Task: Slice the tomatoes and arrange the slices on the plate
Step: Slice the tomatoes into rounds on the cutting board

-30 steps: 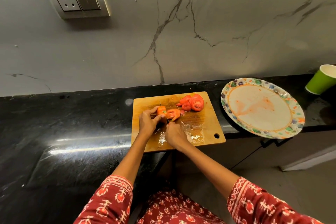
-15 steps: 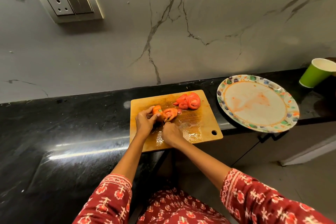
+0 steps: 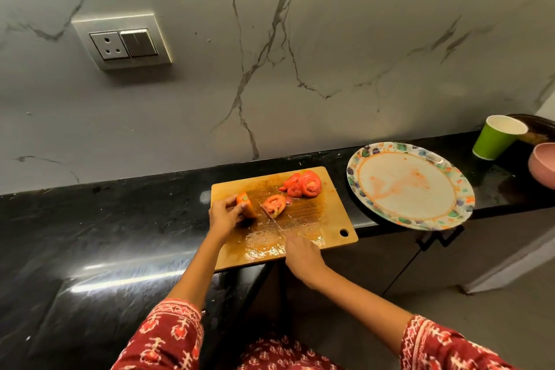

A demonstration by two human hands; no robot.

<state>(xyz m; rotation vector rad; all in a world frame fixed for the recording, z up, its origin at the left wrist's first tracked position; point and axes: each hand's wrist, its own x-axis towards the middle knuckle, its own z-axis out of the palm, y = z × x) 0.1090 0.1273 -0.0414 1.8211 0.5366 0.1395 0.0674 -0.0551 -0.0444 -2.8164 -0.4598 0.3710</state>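
1. My right hand (image 3: 301, 255) is nearest to me, at the near edge of the cutting board (image 3: 327, 219), where the board hangs a little past the front of the counter (image 3: 105, 234). Its fingers are curled around the handle of the knife (image 3: 271, 219); the handle itself is hidden under my hand. The thin blade runs away from me and to the left across the wet middle of the board.
2. My left hand (image 3: 223, 213) sits on the board's left side. Its fingers and thumb are bent around the uncut piece of tomato (image 3: 244, 204), pinning it to the wood, cut face turned toward the blade.
3. Just right of the blade tip lies one fresh slice (image 3: 274, 204), leaning flat on the board, close to the tomato piece but apart from it.
4. Farther back, near the board's far right corner, a small heap of slices (image 3: 303, 185) rests overlapping.
5. The board's right portion, around its hanging hole, is bare wood with juice on it.
6. Right of the board, just beside it, the patterned plate (image 3: 453, 189) overhangs the counter's front edge; its centre carries only reddish smears.
7. Beyond the plate stand a green paper cup (image 3: 495, 138) and, cut off by the frame edge, a pink bowl (image 3: 543, 164).
8. Left of the board the black counter stretches wide and glossy to the marble wall (image 3: 330, 54), which bears a socket plate (image 3: 123, 40).
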